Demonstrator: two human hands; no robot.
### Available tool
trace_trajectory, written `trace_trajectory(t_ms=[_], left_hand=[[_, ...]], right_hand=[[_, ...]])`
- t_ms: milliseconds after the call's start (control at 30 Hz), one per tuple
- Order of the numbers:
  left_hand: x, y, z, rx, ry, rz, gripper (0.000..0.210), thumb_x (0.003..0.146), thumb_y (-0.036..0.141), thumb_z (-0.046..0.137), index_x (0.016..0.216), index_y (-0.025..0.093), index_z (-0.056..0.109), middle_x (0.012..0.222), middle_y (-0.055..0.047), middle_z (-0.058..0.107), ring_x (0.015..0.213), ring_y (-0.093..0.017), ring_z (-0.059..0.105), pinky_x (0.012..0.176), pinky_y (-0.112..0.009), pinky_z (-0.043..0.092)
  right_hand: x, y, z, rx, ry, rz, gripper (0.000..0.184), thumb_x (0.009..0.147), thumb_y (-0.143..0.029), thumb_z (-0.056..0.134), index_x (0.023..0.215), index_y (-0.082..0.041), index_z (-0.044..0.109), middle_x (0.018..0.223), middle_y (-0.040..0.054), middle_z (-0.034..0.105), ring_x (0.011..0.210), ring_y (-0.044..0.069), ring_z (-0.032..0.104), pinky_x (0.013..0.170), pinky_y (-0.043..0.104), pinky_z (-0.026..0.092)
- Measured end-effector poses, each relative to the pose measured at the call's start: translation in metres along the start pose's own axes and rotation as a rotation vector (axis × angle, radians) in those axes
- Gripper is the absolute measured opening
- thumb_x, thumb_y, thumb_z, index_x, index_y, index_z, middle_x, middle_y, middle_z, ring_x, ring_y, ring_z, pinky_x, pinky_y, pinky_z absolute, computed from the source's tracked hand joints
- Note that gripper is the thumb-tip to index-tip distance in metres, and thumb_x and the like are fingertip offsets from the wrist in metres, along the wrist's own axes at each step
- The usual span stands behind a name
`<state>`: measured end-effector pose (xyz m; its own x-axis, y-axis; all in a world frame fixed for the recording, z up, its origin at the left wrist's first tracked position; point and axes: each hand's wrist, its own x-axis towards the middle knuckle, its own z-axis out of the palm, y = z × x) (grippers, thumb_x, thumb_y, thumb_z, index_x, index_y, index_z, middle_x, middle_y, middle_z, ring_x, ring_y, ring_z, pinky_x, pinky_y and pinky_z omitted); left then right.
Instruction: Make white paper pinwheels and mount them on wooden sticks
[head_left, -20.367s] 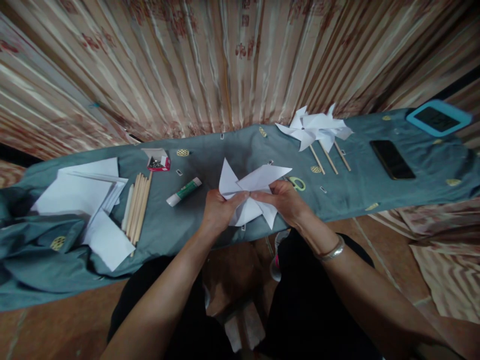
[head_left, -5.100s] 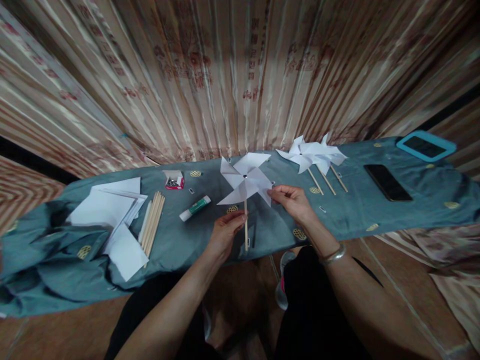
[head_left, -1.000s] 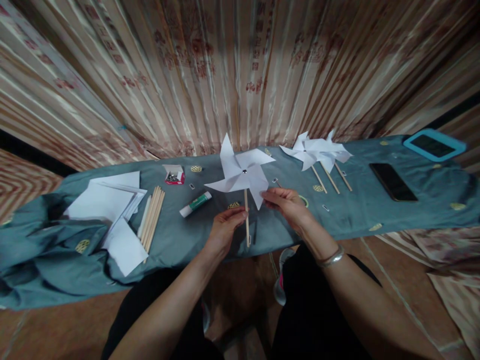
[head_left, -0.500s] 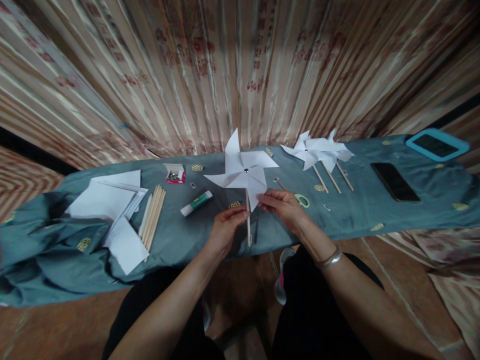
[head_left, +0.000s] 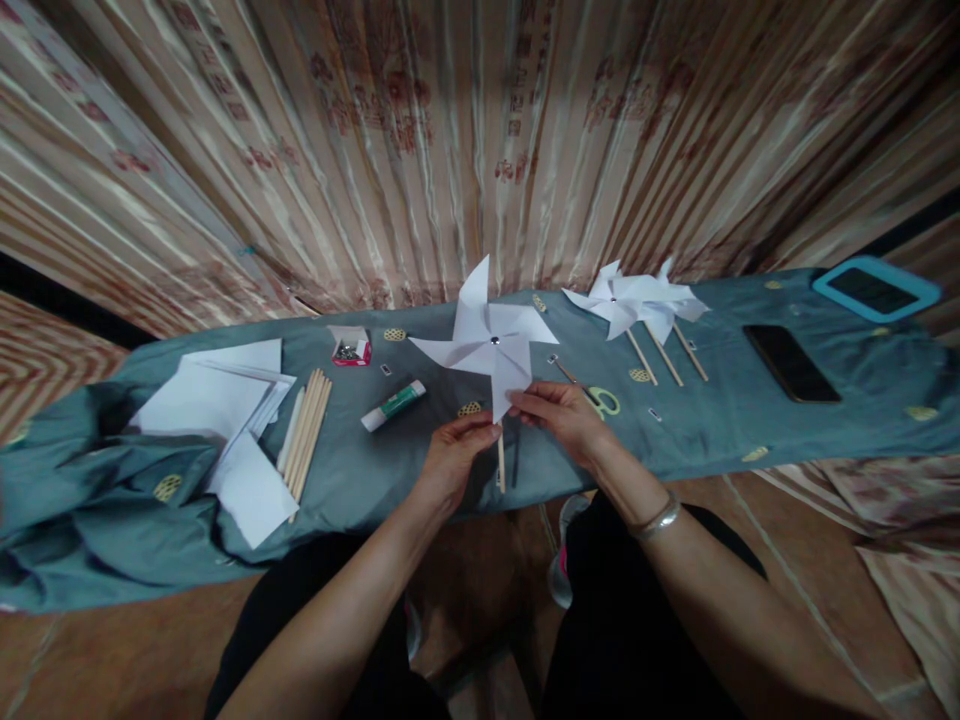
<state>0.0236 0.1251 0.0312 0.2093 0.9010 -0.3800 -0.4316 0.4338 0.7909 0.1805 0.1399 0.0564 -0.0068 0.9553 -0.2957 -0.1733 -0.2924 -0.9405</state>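
A white paper pinwheel [head_left: 480, 345] stands up in front of me, with a silver pin at its centre and a thin wooden stick [head_left: 502, 470] below. My left hand [head_left: 454, 455] is closed, pinching the stick just beneath the paper. With thumb and fingers, my right hand [head_left: 559, 415] pinches the lowest blade of the pinwheel near its tip. Part of the stick is hidden behind that blade. Yellow-green scissors [head_left: 604, 402] lie on the cloth beside my right hand, partly covered by it.
On the grey-green cloth [head_left: 705, 420], left, lie white paper sheets [head_left: 217, 395], wooden sticks [head_left: 309, 430], a glue stick [head_left: 393, 405] and a small red box of pins [head_left: 351, 350]. Finished-looking pinwheels [head_left: 626, 300], a phone [head_left: 791, 362] and a blue-framed device [head_left: 876, 288] lie right.
The pinwheel has turned slightly, its lowest blade swinging left over the stick. My right hand has shifted a little left with it, showing more of the scissors. My left hand barely moved.
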Motion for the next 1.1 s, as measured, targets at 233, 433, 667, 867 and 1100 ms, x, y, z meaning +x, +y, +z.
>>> trace_trajectory(t_ms=[233,433,667,867,1100], left_hand=[[-0.002,0.004,0.001,-0.005,-0.01,-0.025,0.034,0.046,0.029,0.091,0.073,0.015,0.078,0.07,-0.002,0.072,0.07,-0.012,0.06,0.077,-0.026,0.044],[-0.003,0.005,0.001,0.025,0.007,-0.041,0.031,0.045,0.027,0.09,0.071,0.014,0.078,0.071,-0.002,0.071,0.067,-0.011,0.058,0.071,-0.024,0.045],[-0.007,0.001,0.002,0.025,-0.048,-0.116,0.036,0.043,0.031,0.093,0.071,0.015,0.077,0.07,-0.001,0.069,0.064,-0.009,0.057,0.067,-0.024,0.047],[-0.009,0.003,0.003,0.028,-0.074,-0.122,0.033,0.046,0.03,0.092,0.072,0.014,0.077,0.069,-0.001,0.068,0.063,-0.01,0.057,0.067,-0.025,0.047],[-0.006,0.007,0.003,0.021,-0.035,-0.089,0.035,0.044,0.029,0.092,0.071,0.014,0.077,0.069,-0.001,0.069,0.064,-0.009,0.058,0.067,-0.023,0.048]], right_hand=[[-0.002,-0.004,-0.003,-0.189,0.002,-0.099,0.038,0.055,-0.054,0.083,0.057,-0.018,0.071,0.058,0.0005,0.066,0.054,0.01,0.05,0.056,0.026,0.038],[0.008,-0.015,-0.038,-0.327,0.374,-0.395,0.04,0.07,-0.055,0.072,0.053,-0.019,0.067,0.054,0.0004,0.062,0.051,0.011,0.047,0.053,0.027,0.037],[0.027,-0.015,-0.059,-0.331,0.503,-0.497,0.027,0.066,-0.043,0.075,0.076,-0.019,0.074,0.067,0.0007,0.067,0.063,0.015,0.056,0.061,0.029,0.045],[0.031,-0.012,-0.057,-0.281,0.44,-0.425,0.03,0.06,-0.046,0.078,0.07,-0.018,0.074,0.064,0.0006,0.067,0.058,0.014,0.053,0.058,0.028,0.041],[0.026,-0.01,-0.05,-0.234,0.401,-0.373,0.028,0.058,-0.044,0.079,0.066,-0.018,0.073,0.056,-0.0013,0.061,0.052,0.01,0.044,0.05,0.025,0.032]])
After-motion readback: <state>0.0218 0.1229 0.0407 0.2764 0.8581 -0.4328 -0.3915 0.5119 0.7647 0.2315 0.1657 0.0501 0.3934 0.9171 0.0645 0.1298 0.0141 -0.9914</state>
